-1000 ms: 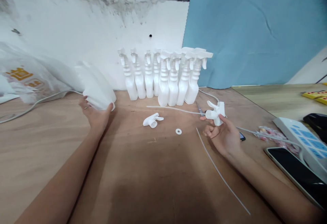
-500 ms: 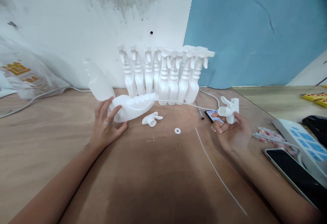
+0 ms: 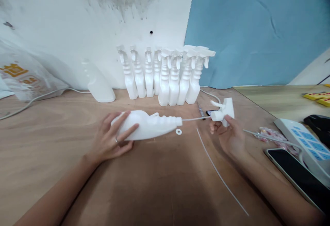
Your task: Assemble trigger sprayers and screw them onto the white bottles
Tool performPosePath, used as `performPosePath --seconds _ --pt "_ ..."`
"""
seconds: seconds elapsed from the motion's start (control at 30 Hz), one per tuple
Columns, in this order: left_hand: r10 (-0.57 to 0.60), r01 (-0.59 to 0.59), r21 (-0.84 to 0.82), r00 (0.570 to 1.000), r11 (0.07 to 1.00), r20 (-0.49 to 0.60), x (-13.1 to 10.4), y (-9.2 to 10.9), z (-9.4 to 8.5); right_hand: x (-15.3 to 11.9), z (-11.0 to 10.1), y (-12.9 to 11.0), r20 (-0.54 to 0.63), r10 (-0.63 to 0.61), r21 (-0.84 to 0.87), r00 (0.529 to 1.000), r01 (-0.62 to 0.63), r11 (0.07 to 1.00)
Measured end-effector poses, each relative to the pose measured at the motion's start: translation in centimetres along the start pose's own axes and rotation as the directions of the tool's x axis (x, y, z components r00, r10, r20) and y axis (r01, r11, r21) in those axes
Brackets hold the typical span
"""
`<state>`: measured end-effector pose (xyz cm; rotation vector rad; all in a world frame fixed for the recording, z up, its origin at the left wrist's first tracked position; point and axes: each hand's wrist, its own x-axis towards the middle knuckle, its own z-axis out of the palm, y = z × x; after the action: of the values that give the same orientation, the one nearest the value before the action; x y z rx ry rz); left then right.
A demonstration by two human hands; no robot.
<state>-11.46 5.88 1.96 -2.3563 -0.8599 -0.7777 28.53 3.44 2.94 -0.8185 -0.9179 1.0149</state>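
Observation:
My left hand [image 3: 113,138] is wrapped round the base of a white bottle [image 3: 146,125], which lies on its side with its neck toward the right. My right hand [image 3: 229,135] grips a white spray head [image 3: 223,111] by its body. A thin tube [image 3: 194,118] runs from the spray head to the bottle's mouth; its far end is hidden inside. Just below the bottle's neck lies a white ring [image 3: 178,131]. A second thin tube [image 3: 219,174] rests curved on the table. The loose spray head behind the held bottle is mostly hidden.
Several white spray bottles [image 3: 164,85] stand by the wall, with a headless bottle [image 3: 101,85] to their left. A plastic bag [image 3: 31,78] sits far left. At right are a power strip [image 3: 308,140], a phone [image 3: 291,171] and small wrapped items [image 3: 274,136].
The bottle has moved right and nearer to me, and lies more level. My right hand has shifted slightly left with the spray head, so less tube shows between them.

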Motion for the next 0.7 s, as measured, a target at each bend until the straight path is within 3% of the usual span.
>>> performPosePath --seconds 0.1,0.2,0.53,0.7 --pt "0.129 -0.128 -0.024 0.991 0.991 0.045 0.4 1.7 -0.3 -1.1 0.9 0.7 0.097 0.097 -0.025 0.991 -0.095 0.995" --pt "0.125 -0.118 -0.082 0.989 0.99 0.085 0.7 2.7 -0.1 -2.0 1.4 1.3 0.222 0.182 -0.106 0.958 -0.162 0.981" --pt "0.2 -0.18 -0.135 0.968 0.974 0.153 0.4 2.1 -0.1 -2.2 1.2 0.6 0.457 0.32 -0.383 0.83 -0.141 0.913" --pt "0.193 -0.171 -0.153 0.97 0.973 0.144 0.3 2.2 -0.1 -2.8 1.4 0.7 0.463 0.318 -0.387 0.827 -0.134 0.912"
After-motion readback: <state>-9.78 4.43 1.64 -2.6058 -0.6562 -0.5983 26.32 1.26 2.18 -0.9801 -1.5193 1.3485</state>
